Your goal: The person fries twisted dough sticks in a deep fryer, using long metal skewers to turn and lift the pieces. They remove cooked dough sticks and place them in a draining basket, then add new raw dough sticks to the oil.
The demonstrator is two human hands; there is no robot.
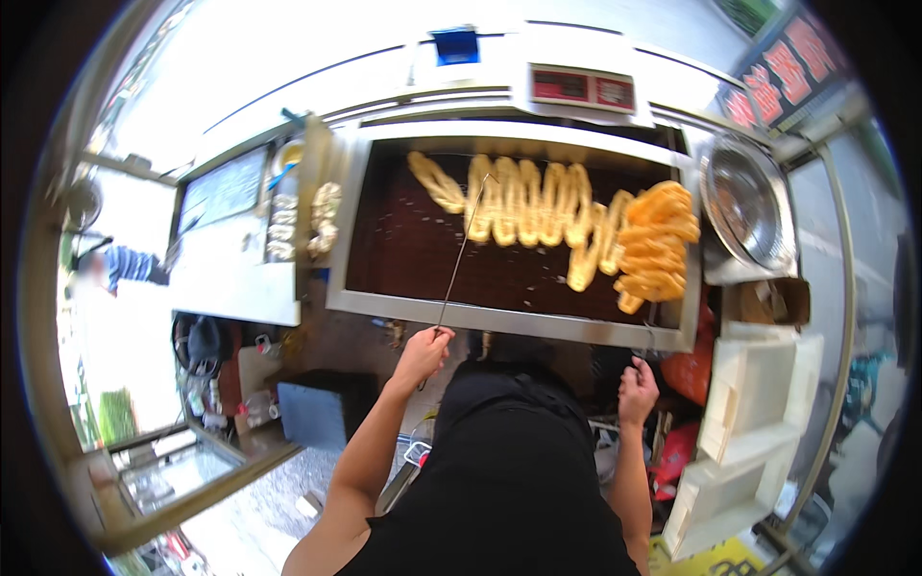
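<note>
My left hand (423, 353) grips a thin metal hook (459, 263) near the front rim of a rectangular metal fryer (461, 311). The hook's bent tip reaches over a row of pale yellow fried dough loops (529, 201) in dark oil. One loop (436, 181) lies slantwise at the row's left end. Deeper golden dough loops (655, 248) are piled at the fryer's right end. My right hand (637, 392) is just below the front right rim, fingers curled. Thin metal shows beside its fingertips; whether the hand holds it, I cannot tell.
Right of the fryer sits a round steel basin (745, 198), with a cardboard box (771, 301) and white foam boxes (756, 389) nearer me. Raw dough pieces (325, 216) lie by the left wall, beside a worktable (230, 281). A person (130, 265) is at far left.
</note>
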